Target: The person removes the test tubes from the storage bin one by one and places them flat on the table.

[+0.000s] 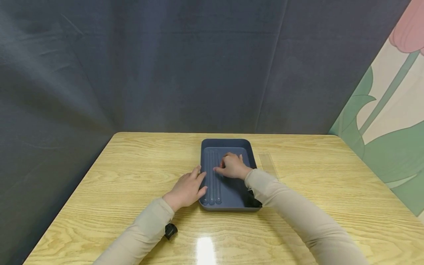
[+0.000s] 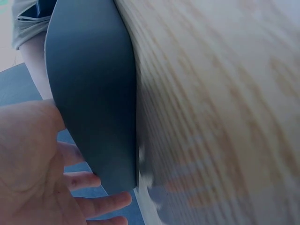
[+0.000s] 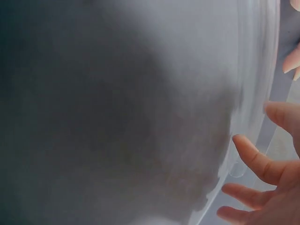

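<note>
A dark blue-grey tray (image 1: 228,209) rests on the table, longer from front to back than it is wide. Three clear test tubes (image 1: 211,184) lie side by side along its left wall, their rounded ends toward the front. My right hand (image 1: 233,167) reaches into the tray, thumb and fingers apart, with fingertips right at the rightmost tube. In the right wrist view its fingers (image 3: 258,161) overlap the tubes. My left hand (image 1: 187,189) is at the tray's left wall, fingers spread over the rim, as the left wrist view also shows.
To the right of the tray, a flat clear strip (image 1: 268,163) lies on the wooden table (image 1: 139,173), partly behind the right forearm. A dark curtain (image 1: 198,73) hangs behind the table, and a flower-patterned cloth (image 1: 391,121) stands at the right.
</note>
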A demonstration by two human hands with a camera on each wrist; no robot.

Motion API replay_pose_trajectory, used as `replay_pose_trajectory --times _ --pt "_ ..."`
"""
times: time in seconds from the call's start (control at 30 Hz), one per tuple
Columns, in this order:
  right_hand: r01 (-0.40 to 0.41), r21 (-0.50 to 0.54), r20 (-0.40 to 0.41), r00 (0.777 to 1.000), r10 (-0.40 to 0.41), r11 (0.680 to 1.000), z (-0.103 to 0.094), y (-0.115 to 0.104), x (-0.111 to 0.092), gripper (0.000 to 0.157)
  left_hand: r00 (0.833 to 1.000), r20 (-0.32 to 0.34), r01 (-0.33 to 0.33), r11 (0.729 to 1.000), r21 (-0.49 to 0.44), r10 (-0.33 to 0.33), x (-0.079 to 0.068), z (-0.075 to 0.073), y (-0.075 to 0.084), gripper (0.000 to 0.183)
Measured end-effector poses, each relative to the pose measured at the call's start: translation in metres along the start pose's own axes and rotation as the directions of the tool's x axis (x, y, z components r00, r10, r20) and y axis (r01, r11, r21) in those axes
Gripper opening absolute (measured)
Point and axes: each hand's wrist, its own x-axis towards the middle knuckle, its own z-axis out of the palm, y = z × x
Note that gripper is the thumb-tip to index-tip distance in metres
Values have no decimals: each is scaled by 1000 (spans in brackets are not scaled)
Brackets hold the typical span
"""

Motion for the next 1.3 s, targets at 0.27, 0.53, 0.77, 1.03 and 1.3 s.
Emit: replay_pose_trajectory --times 0.27,0.53,0.77,1.03,1.3 --pt "-25 14 42 999 24 1000 2 1 2 38 1000 -5 -1 1000 5 2 1 1 0 51" --pt "-43 55 62 997 40 998 2 0 3 39 1000 -4 1 1000 1 -1 1 2 -1 51" --pt "-78 61 47 996 75 995 3 -2 4 40 1000 1 4 1000 1 -4 2 3 -1 51" --pt "-95 108 25 995 93 990 2 0 4 41 1000 5 7 1000 -7 -7 2 3 -1 51" --pt "-70 191 -18 997 75 979 1 4 8 40 1000 2 5 1000 -18 -5 1 3 -1 51"
